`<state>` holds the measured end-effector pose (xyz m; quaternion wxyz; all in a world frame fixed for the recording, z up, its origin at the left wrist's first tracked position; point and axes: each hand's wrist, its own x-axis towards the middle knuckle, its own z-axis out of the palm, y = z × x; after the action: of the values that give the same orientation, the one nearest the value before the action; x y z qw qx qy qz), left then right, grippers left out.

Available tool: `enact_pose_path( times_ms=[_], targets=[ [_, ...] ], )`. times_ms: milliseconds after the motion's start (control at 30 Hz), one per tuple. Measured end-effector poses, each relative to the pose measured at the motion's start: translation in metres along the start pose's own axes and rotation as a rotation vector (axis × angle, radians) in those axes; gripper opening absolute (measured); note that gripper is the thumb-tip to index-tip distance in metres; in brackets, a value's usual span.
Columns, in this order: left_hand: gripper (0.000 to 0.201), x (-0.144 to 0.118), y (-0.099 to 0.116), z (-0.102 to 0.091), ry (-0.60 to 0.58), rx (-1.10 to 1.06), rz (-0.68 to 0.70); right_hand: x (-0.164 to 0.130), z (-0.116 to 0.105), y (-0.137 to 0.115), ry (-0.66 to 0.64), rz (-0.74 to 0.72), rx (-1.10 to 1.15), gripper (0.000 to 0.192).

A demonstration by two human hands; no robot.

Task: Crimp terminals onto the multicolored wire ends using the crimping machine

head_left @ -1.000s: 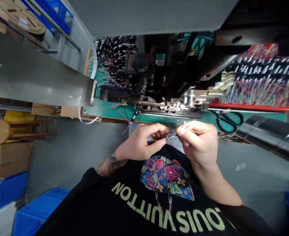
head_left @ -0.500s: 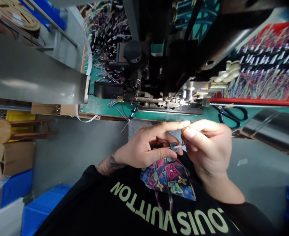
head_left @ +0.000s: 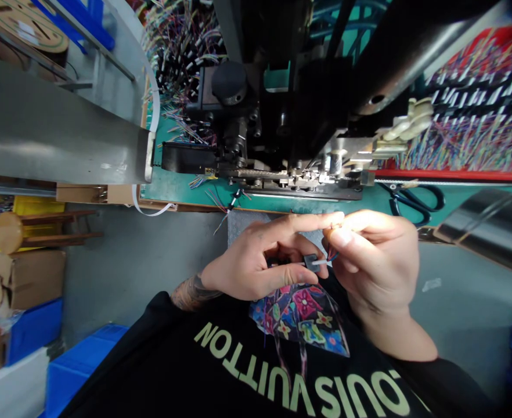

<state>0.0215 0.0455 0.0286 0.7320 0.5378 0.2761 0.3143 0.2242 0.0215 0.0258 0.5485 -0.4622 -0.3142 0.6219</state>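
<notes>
My left hand (head_left: 260,255) is closed around a short cable with a dark, square-edged piece (head_left: 312,262) on it and a white sleeve sticking out to the right. Thin coloured wires (head_left: 332,253) fan from that sleeve up into my right hand (head_left: 375,255). Thumb and forefinger of the right hand pinch the wire ends, and my left forefinger reaches across to touch them. Both hands are in front of my chest, just below the bench edge. What lies inside the left palm is hidden.
A crimping-type machine (head_left: 282,174) stands on the green bench (head_left: 186,183). Dark-handled scissors (head_left: 417,200) lie to its right, near a red tray (head_left: 456,174) of wire bundles. Another short cable (head_left: 235,200) rests at the bench edge. Metal arms (head_left: 64,128) flank both sides.
Both hands have shifted slightly to the right, still holding the cable and its wires. The coloured wires show a little more between the hands.
</notes>
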Motion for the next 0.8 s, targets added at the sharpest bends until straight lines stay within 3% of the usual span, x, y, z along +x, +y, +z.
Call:
enact_pose_path(
  times_ms=[233, 633, 800],
  targets=[
    [0.068, 0.0, -0.001, 0.0, -0.009, 0.02, -0.003, 0.002, -0.002, 0.002, -0.001, -0.054, 0.003, 0.023],
    [0.069, 0.004, -0.007, -0.005, -0.093, -0.04, 0.066, -0.001, 0.006, 0.001, 0.051, -0.072, -0.004, 0.038],
    [0.072, 0.005, -0.007, -0.006, -0.092, -0.015, 0.037, -0.003, 0.008, 0.001, 0.081, -0.031, -0.001, 0.031]
  ],
)
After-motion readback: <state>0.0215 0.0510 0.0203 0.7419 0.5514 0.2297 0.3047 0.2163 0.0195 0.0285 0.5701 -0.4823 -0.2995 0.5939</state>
